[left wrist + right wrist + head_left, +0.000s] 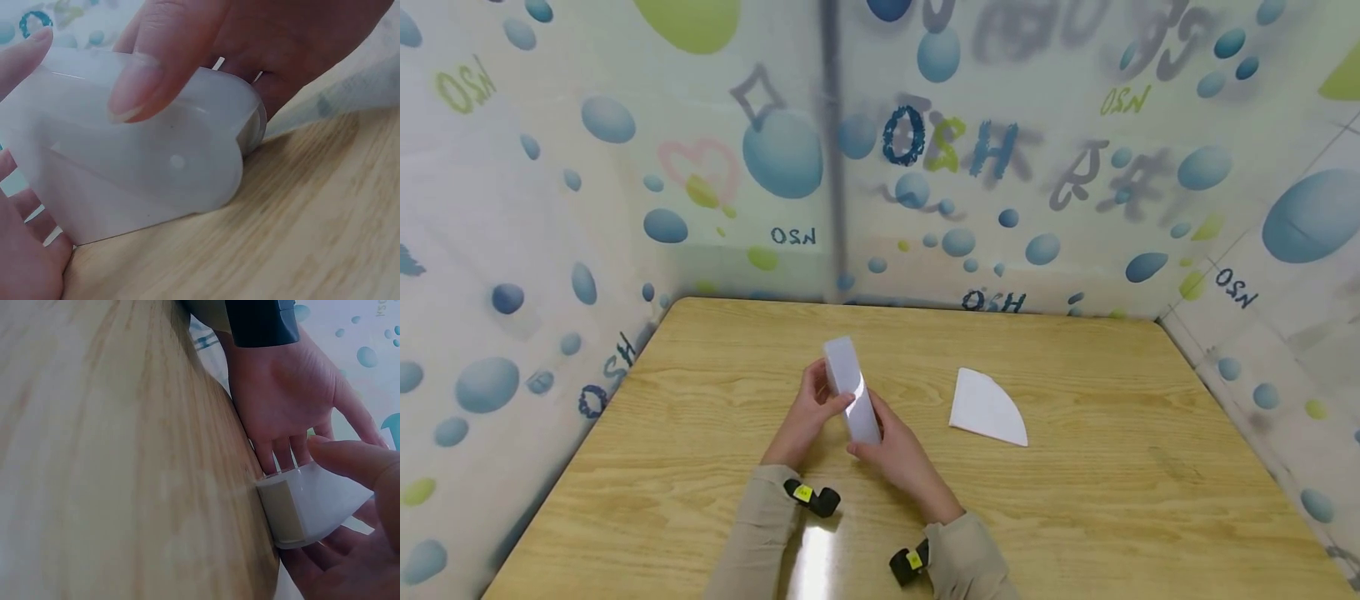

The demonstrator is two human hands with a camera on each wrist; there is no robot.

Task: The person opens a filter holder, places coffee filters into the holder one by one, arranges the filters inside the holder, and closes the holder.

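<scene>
A long, narrow white plastic case (847,375) with one rounded end is held between both hands, tilted, over the middle of the table. My left hand (805,412) grips its left side, the thumb lying across the broad face. On the other side my right hand (906,458) holds it near its lower end. In the left wrist view the case (150,162) shows a small round mark near its rounded end. A beige panel shows on the end of the case (331,500) in the right wrist view. What the case contains is hidden.
A flat white fan-shaped piece (987,408) lies on the wooden table (1112,483), right of the hands. Printed curtains (1037,167) close in the table at the back and sides. Both wrists carry small black cameras (823,502).
</scene>
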